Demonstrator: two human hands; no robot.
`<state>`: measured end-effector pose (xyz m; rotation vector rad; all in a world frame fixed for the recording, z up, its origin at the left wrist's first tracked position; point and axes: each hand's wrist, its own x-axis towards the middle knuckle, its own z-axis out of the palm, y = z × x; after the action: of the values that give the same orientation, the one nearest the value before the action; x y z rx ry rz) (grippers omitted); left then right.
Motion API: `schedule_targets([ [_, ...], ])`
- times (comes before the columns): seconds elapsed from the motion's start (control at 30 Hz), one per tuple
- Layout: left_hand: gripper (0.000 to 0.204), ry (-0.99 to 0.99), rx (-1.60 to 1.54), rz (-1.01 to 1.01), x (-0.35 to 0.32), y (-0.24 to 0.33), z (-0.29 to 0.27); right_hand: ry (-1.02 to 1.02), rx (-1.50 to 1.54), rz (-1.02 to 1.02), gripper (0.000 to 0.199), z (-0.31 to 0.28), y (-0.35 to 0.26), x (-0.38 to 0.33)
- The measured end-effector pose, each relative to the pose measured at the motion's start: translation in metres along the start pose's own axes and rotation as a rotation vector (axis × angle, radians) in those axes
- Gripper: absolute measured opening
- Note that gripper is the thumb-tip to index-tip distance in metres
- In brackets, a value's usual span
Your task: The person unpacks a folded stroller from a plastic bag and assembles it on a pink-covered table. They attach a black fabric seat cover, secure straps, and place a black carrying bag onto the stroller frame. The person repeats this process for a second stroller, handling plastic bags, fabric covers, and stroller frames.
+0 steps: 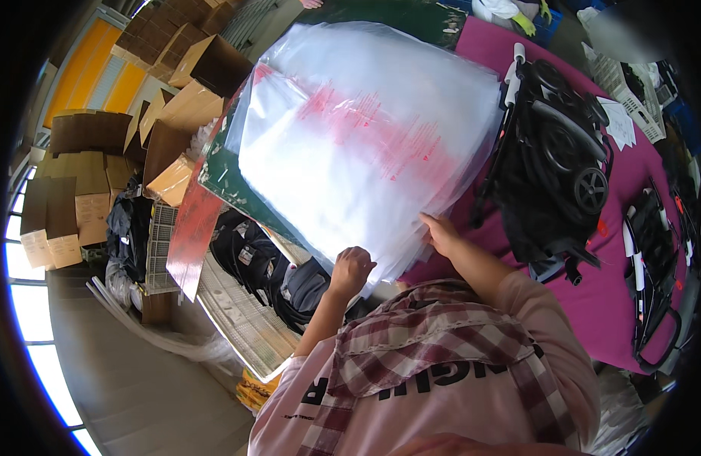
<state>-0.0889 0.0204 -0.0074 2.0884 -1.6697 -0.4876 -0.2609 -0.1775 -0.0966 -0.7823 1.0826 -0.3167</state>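
Several clear edges: lost to glare and overlap across the stack of plastic bags (320,159) before me, its layers impossible to count
Cut off: another person's hand (311,4) at the top rim, yellow-green gloves (526,24) farther right
Left hand (352,272): curled, knuckles up, at the stack's near edge; whether I pinch plastic, I cannot tell
Right hand (441,234): reaching forward from a bent elbow, fingertips at the near right edge, hold on the plastic unclear
Stack's lie: flat over the green board (229,182), left of a black stroller (533,205); red print (365,125) slants far left to near right, one end toward me, long axis hard to settle
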Motion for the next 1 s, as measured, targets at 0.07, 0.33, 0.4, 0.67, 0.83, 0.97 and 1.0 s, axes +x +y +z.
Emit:
schedule_targets([
  [0.07, 0.028, 0.064, -0.008, 0.058, 0.008, 0.002, 0.005, 0.032, -0.146, -0.213, 0.029, 0.007, 0.004, 0.002],
  [0.33, 0.054, 0.012, 0.035, 0.003, 0.078, -0.013, 0.058, 0.018, -0.465, -0.273, 0.036, 0.01, -0.013, -0.036],
  [0.4, 0.028, 0.147, -0.034, -0.023, 0.077, -0.059, 0.078, 0.059, -0.571, -0.297, 0.039, 0.0, -0.003, -0.038],
  [0.67, 0.025, 0.494, -0.864, -0.223, 0.109, -0.064, -0.069, 0.086, -0.384, -0.185, 0.019, -0.041, 0.037, -0.019],
  [0.83, 0.017, 0.71, -0.55, 0.015, 0.055, 0.023, -0.172, 0.314, -0.672, -0.838, 0.032, -0.002, 0.004, -0.036],
  [0.97, 0.01, 0.063, -0.022, 0.237, 0.016, 0.047, -0.11, -0.039, -0.638, -0.84, 0.025, 0.058, -0.039, -0.058],
  [1.0, 0.014, -0.009, -0.072, 0.167, 0.007, 0.05, -0.097, -0.204, -0.766, -0.564, 0.037, 0.058, -0.039, -0.049],
])
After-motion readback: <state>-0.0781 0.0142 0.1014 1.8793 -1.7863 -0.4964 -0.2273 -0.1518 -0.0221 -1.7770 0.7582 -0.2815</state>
